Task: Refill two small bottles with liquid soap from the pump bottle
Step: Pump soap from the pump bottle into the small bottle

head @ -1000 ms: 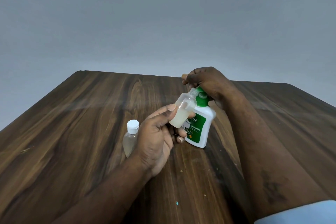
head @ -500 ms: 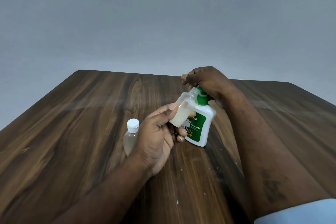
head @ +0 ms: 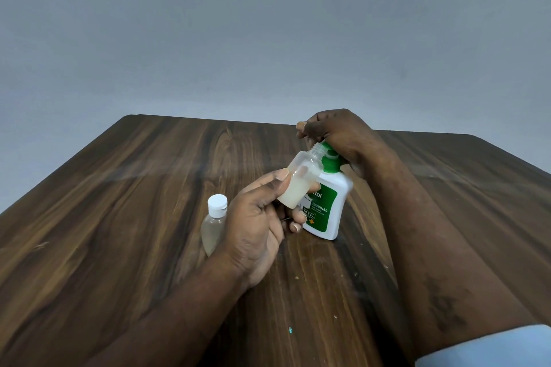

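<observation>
The left hand [head: 259,223] pinches the open small bottle [head: 301,182], tilted, part full of pale liquid, its neck beside the green collar of the pump bottle [head: 326,211] standing on the table [head: 119,217]; the right hand [head: 337,137] curls over the pump head, hiding the spout. The capped small bottle [head: 213,223] stands behind the left hand, partly covered; a sleeve [head: 483,348] is cut off bottom right.

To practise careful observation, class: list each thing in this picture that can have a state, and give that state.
uncapped small bottle: cap off, tilted, partly filled with pale liquid
capped small bottle: white cap on, standing on table
pump bottle: standing on table, pump head under right grip
left grip: holds uncapped small bottle
right grip: curled over pump head
</observation>
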